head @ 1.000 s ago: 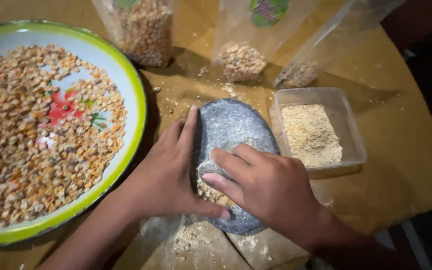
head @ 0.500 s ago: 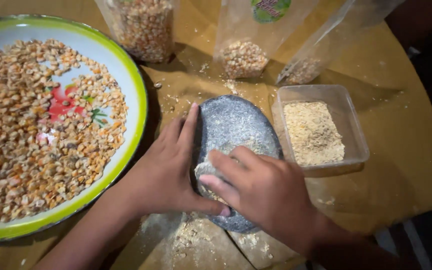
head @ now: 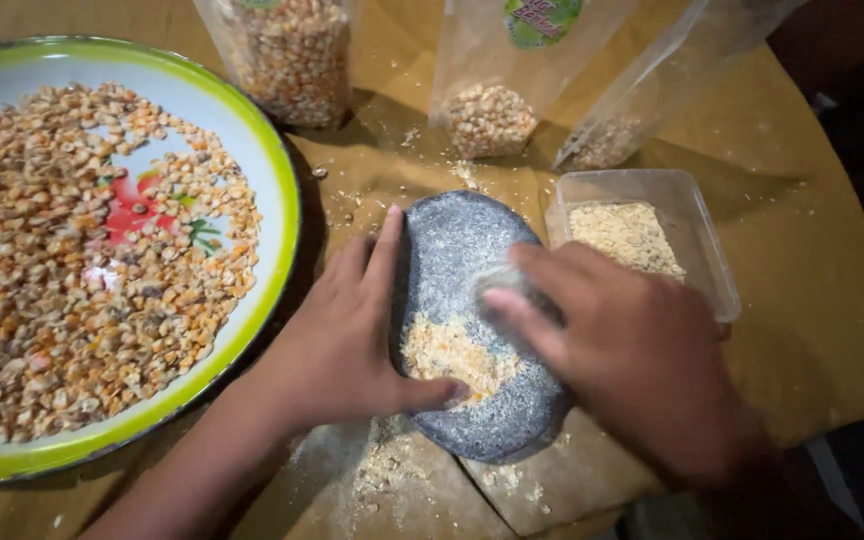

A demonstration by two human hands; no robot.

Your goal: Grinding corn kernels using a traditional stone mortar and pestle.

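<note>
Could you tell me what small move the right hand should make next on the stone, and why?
Probably draw the right hand back toward the crushed corn near the left thumb, since that pile on the stone looks coarse while the left hand steadies the edge.

Corn-filled enamel tray (head: 274, 170), three plastic bags (head: 487, 70)

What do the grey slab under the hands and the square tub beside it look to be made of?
Grey slab: looks like rough stone, speckled grey, matte and dusted with crushed grain. Square tub: likely thin clear plastic, see-through walls showing the ground meal inside, with rounded corners.
</note>
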